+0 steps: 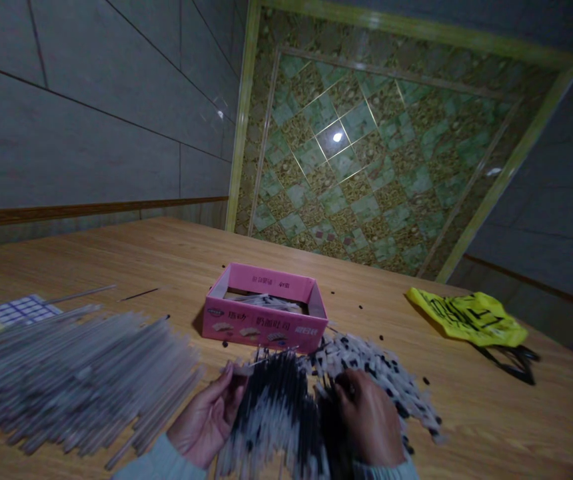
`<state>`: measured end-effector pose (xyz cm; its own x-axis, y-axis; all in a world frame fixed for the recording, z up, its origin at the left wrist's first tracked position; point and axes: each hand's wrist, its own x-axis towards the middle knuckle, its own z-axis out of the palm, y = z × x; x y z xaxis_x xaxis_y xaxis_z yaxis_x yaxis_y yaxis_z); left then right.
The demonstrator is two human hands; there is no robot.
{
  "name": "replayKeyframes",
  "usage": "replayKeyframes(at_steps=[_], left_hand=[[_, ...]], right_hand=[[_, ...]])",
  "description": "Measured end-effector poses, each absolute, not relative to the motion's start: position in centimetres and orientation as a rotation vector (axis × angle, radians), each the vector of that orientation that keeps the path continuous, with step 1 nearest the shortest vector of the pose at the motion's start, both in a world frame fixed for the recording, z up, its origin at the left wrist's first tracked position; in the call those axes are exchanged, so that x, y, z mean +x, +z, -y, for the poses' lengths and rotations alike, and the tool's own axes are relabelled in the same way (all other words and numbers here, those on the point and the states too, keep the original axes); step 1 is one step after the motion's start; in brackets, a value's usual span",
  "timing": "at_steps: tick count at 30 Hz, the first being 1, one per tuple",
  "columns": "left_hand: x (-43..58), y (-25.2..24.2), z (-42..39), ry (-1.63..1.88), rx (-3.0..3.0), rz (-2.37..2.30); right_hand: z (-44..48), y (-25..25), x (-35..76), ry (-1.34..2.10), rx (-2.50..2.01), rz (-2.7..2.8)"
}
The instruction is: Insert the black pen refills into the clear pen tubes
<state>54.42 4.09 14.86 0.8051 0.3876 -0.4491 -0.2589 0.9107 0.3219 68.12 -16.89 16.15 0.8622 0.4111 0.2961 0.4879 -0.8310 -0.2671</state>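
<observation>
My left hand is palm up, with thumb and fingers pinched on a small whitish piece that has a thin pale stick reaching right from it. My right hand is closed, knuckles up, at the right side of a heap of thin black sticks with pale lower ends. What its fingertips grip is hidden. Beside that hand spreads a pile of small white and black pieces. Behind the black sticks stands an open pink box, with thin whitish sticks inside.
A large heap of clear, thin tubes covers the left of the wooden table. Behind it lie a checked cloth and a dark thin stick. At the right lies a yellow bag with black straps. Small black bits are scattered about.
</observation>
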Motion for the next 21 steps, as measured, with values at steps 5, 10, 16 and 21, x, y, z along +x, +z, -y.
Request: replayKeyframes(at_steps=[5,10,16,21], left_hand=[[54.6,14.1,-4.2,0.346,0.268,-0.525],[54.6,13.9,-4.2,0.347,0.279,-0.527],[54.5,14.6,-3.8,0.344,0.283,-0.535],[54.4,14.6,-3.8,0.342,0.269,-0.533]], right_hand=[[15.9,15.3,67.8,-0.271,-2.844,0.708],[14.9,14.3,68.5,-0.425,-2.758,0.845],[13.4,13.6,69.3,-0.529,-2.756,0.866],[12.7,13.2,69.0,-0.562,-2.800,0.856]])
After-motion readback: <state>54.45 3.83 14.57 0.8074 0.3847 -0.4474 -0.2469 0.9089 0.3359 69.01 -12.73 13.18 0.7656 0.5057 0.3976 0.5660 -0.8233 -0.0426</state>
